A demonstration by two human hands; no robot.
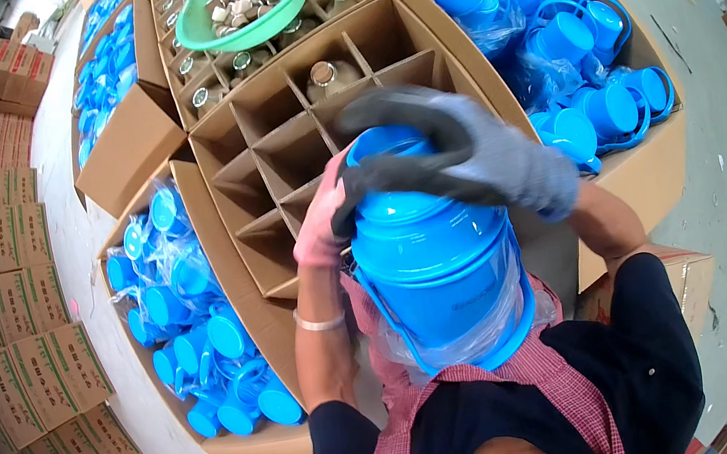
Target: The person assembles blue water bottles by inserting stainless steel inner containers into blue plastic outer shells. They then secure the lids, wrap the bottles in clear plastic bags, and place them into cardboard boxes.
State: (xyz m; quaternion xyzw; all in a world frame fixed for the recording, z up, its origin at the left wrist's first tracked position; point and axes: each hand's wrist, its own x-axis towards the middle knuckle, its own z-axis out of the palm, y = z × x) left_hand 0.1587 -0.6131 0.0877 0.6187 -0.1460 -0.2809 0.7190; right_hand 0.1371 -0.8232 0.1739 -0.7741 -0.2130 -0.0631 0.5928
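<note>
Blue plastic flask shell (429, 264) sitting upright against my chest, near centre. Glossy rounded body, ribbed shoulder, blue handle hanging down at its side, clear plastic bag slipping down around base. I'm gripping top: right hand (465, 152) over it, left hand (321, 224) against left side.

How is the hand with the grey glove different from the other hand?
The right hand wears a grey glove and lies over the top of the blue flask. The left hand is bare, with a bracelet at the wrist, and presses the flask's side. Both hold the same flask.
</note>
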